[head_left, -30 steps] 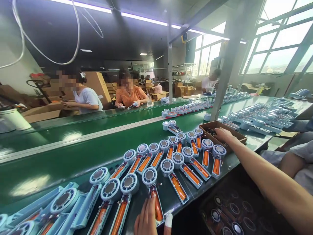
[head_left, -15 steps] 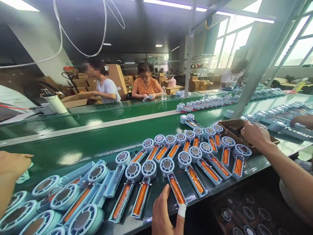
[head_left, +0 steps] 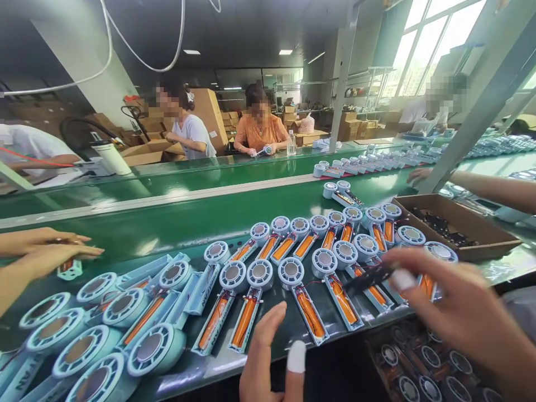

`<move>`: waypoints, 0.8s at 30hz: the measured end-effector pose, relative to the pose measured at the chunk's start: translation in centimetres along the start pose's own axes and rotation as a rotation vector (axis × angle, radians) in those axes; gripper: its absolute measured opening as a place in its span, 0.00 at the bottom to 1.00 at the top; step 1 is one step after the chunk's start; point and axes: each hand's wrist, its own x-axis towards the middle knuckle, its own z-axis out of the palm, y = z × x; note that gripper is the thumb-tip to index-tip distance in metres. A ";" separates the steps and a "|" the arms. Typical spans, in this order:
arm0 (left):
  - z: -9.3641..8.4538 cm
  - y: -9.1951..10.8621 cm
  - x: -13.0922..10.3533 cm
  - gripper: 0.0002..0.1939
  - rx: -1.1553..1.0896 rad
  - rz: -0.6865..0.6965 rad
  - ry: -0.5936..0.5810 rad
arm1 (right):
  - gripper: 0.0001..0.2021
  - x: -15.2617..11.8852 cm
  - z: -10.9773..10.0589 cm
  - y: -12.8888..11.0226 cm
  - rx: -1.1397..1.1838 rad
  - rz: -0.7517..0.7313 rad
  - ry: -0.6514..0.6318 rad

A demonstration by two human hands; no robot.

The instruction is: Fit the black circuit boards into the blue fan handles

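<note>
Several light blue round-headed units with orange batteries in their handles [head_left: 310,312] lie in rows on the green bench [head_left: 167,209]. My left hand [head_left: 268,357] is at the front edge, fingers apart and holding nothing, beside one unit's handle; a white cover is on a fingertip. My right hand [head_left: 456,312], blurred, pinches a small black part [head_left: 371,277] above the units on the right. Its thumb also has a white cover. Behind it stands a cardboard box [head_left: 494,245] with more black parts [head_left: 444,226] in it.
Another person's hands [head_left: 50,251] hold a unit at the left, and another hand [head_left: 419,176] reaches in at the right behind a slanted metal post [head_left: 460,123]. People work across the bench. A lower box of units [head_left: 419,363] sits below the front edge.
My right hand has come out of the cardboard box with a black part and moved down over the units. The view has shifted. My left hand stays low near the front edge, open.
</note>
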 end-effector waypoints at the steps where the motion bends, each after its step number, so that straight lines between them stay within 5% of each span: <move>1: -0.1 0.6 0.2 0.24 0.002 0.007 -0.050 | 0.11 -0.6 1.2 -2.1 0.096 -0.067 -0.082; 4: -0.3 1.5 0.9 0.27 -0.047 -0.086 -0.278 | 0.15 -1.3 5.2 -6.6 0.355 -0.077 -0.334; 6: -0.6 1.4 1.6 0.23 -0.097 -0.212 -0.388 | 0.16 -1.3 7.7 -7.8 0.447 0.032 -0.389; 11: -1.1 0.2 2.7 0.18 -0.158 -0.414 -0.279 | 0.11 -1.6 11.8 -7.6 0.105 0.123 -0.351; 14: -0.5 -0.2 2.6 0.19 -0.148 -0.415 -0.220 | 0.08 -1.9 12.9 -7.4 -0.080 0.098 -0.382; 19: 0.5 -0.7 2.4 0.22 -0.162 -0.431 -0.153 | 0.06 -2.5 13.3 -7.5 -0.040 0.085 -0.295; 24: -0.2 -1.4 2.7 0.28 -0.138 -0.524 -0.318 | 0.08 -3.2 13.5 -7.4 -0.057 0.099 -0.206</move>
